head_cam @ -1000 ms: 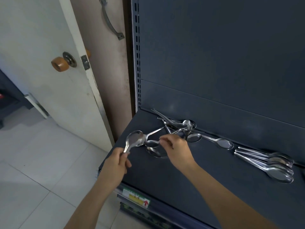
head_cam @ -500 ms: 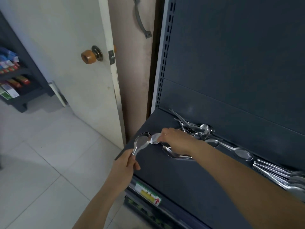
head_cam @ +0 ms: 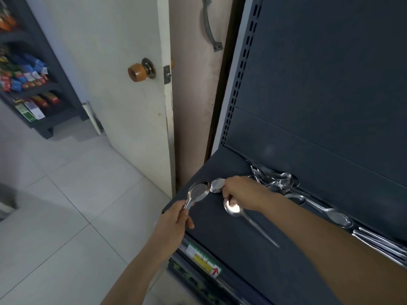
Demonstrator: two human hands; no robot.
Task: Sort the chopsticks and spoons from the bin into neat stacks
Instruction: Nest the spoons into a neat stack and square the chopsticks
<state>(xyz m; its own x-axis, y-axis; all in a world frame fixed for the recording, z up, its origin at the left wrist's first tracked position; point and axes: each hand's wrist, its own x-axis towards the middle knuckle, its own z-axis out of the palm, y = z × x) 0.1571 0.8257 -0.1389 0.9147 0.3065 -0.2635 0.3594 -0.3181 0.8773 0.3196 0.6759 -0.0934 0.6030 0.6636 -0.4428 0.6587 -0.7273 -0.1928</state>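
Left hand (head_cam: 176,219) fingers curl round spoon (head_cam: 198,191) handle, bowl above fingers. Right hand (head_cam: 240,192) fingers pinch second spoon (head_cam: 217,185), bowl sticking out beside them. Third spoon (head_cam: 233,208) on shelf (head_cam: 242,265) just below.

The spoons (head_cam: 286,183) are silver, the shelf (head_cam: 231,249) dark slate-blue. The label (head_cam: 203,259) on the shelf's front is green and yellow with a red arrow. Left of the shelf, a white door (head_cam: 123,111) has an orange knob (head_cam: 137,72).

White door (head_cam: 123,106) with orange knob (head_cam: 137,72), grey pull handle (head_cam: 210,25), stocked rack (head_cam: 59,123) on pale tiled floor (head_cam: 55,216).
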